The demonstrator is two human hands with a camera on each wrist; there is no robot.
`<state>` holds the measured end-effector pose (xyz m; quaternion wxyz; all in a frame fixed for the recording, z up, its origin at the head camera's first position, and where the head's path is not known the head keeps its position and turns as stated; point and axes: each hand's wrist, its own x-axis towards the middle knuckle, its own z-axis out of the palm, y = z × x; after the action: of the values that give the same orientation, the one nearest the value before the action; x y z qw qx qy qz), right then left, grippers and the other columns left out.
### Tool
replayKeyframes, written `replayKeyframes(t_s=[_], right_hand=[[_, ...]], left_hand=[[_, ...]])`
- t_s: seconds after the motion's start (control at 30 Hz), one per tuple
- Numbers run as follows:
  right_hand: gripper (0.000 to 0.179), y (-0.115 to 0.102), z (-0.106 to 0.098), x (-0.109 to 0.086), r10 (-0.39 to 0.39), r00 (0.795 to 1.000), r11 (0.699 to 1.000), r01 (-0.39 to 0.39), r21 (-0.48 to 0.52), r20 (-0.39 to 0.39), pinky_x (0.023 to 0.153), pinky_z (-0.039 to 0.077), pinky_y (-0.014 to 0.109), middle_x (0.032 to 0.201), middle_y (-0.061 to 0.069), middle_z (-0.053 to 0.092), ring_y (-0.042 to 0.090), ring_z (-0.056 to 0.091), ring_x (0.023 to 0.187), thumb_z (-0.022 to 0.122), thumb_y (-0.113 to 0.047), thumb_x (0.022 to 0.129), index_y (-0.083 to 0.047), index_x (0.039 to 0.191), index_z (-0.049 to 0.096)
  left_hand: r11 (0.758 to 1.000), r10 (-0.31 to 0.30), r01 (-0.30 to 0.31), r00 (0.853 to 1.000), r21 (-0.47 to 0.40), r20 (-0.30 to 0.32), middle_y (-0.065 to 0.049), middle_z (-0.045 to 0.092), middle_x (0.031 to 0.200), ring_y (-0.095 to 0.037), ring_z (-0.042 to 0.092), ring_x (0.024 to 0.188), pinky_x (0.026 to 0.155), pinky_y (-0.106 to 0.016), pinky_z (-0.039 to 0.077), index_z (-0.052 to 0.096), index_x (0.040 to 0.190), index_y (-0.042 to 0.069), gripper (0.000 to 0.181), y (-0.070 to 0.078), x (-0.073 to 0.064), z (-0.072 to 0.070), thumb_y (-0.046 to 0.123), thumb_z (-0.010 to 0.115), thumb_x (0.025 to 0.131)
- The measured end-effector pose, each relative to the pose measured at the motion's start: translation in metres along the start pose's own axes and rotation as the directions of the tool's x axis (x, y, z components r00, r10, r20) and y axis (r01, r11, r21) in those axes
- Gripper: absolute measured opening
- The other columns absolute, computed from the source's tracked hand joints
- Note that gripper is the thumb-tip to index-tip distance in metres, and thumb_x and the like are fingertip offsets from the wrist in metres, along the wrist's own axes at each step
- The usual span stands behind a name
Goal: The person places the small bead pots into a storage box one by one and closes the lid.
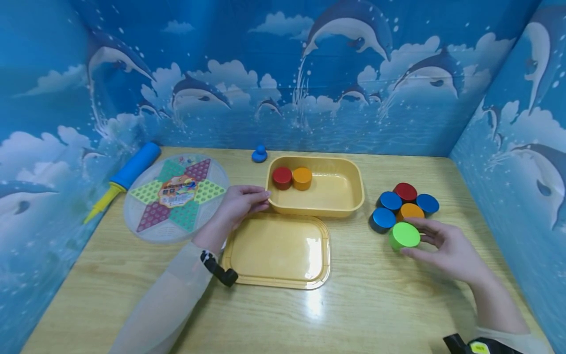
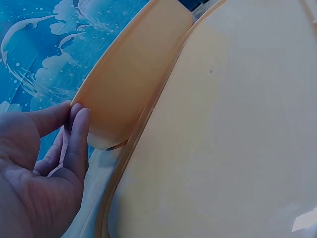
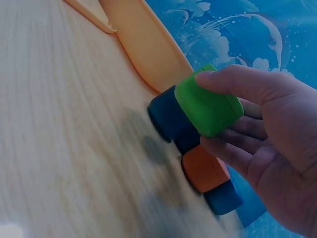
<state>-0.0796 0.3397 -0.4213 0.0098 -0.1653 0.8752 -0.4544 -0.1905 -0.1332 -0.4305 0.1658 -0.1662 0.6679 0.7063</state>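
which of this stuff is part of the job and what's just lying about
Likely part of the job:
green cylinder, in the right hand
five cylinders near it
tub, left hand at its rim
two cylinders in the tub
flat tray, perhaps its lid

Apparently lying about:
game board
blue-and-yellow pump
blue duck

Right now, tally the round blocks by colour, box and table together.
Red blocks: 2, one in the box, one on the table
Orange blocks: 2, one in the box, one on the table
Blue blocks: 3, all on the table
Green block: 1, held in the right hand
Total: 8
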Motion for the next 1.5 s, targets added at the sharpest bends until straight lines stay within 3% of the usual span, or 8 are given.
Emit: replayKeyframes(t_s=[0.17, 0.63, 0.93, 1.13, 1.33, 1.5], right_hand=[[0.062, -0.009, -0.004, 0.008, -0.021, 1.0, 1.0, 0.021, 0.011, 0.01, 0.091, 0.056, 0.013, 0.128, 0.002, 0.068, 0.004, 0.068, 0.108, 0.09, 0.005, 0.081, 0.0, 0.138, 0.065], [0.06, -0.033, -0.012, 0.049, -0.071, 0.995, 0.996, 0.075, -0.049, 0.066, 0.092, 0.054, 0.01, 0.129, 0.017, 0.068, 0.0, 0.067, 0.108, 0.089, 0.001, 0.084, 0.001, 0.138, 0.065], [0.06, -0.048, -0.005, 0.081, -0.019, 0.996, 0.999, 0.022, -0.034, 0.093, 0.092, 0.056, 0.014, 0.134, 0.014, 0.068, 0.001, 0.066, 0.114, 0.087, -0.01, 0.09, -0.003, 0.144, 0.062], [0.06, -0.056, 0.004, 0.105, -0.017, 0.994, 1.0, 0.018, -0.002, 0.109, 0.095, 0.055, 0.015, 0.136, 0.015, 0.066, 0.014, 0.068, 0.117, 0.087, -0.01, 0.091, -0.001, 0.144, 0.061], [0.06, -0.061, 0.013, 0.126, -0.005, 0.987, 1.0, 0.002, 0.016, 0.158, 0.105, 0.057, 0.033, 0.141, 0.014, 0.062, 0.032, 0.064, 0.126, 0.085, -0.016, 0.094, -0.003, 0.146, 0.059], [0.06, -0.06, 0.023, 0.143, 0.025, 0.986, 0.999, -0.031, 0.031, 0.166, 0.108, 0.055, 0.045, 0.142, 0.014, 0.061, 0.033, 0.062, 0.128, 0.086, -0.017, 0.093, -0.003, 0.145, 0.059]], left_hand=[[1.0, 0.009, -0.009, 1.0, -0.009, 0.004, -0.021, 0.069, 0.118, -0.023, 0.076, 0.094, 0.086, -0.033, 0.065, 0.07, 0.124, -0.003, 0.03, -0.001, 0.0, -0.001, 0.007, 0.079, 0.097], [1.0, -0.007, 0.007, 1.0, 0.001, 0.003, -0.021, 0.069, 0.118, -0.024, 0.076, 0.096, 0.086, -0.033, 0.065, 0.071, 0.124, -0.001, 0.03, -0.001, 0.001, 0.0, 0.008, 0.079, 0.097], [1.0, -0.015, 0.015, 1.0, 0.0, -0.007, -0.02, 0.069, 0.119, -0.025, 0.076, 0.097, 0.086, -0.033, 0.065, 0.071, 0.124, 0.0, 0.03, 0.0, 0.001, -0.001, 0.008, 0.08, 0.097], [1.0, -0.013, 0.013, 1.0, 0.003, -0.006, -0.02, 0.069, 0.119, -0.025, 0.076, 0.096, 0.085, -0.033, 0.065, 0.071, 0.125, 0.0, 0.031, 0.0, 0.001, -0.001, 0.01, 0.08, 0.097], [1.0, -0.017, 0.017, 1.0, 0.001, -0.011, -0.02, 0.07, 0.119, -0.025, 0.076, 0.097, 0.085, -0.033, 0.066, 0.071, 0.125, 0.0, 0.031, 0.0, 0.001, 0.0, 0.009, 0.08, 0.096], [1.0, -0.018, 0.018, 1.0, 0.0, -0.009, -0.02, 0.07, 0.119, -0.025, 0.076, 0.097, 0.085, -0.033, 0.065, 0.071, 0.126, 0.0, 0.032, 0.001, 0.001, 0.0, 0.009, 0.08, 0.097]])
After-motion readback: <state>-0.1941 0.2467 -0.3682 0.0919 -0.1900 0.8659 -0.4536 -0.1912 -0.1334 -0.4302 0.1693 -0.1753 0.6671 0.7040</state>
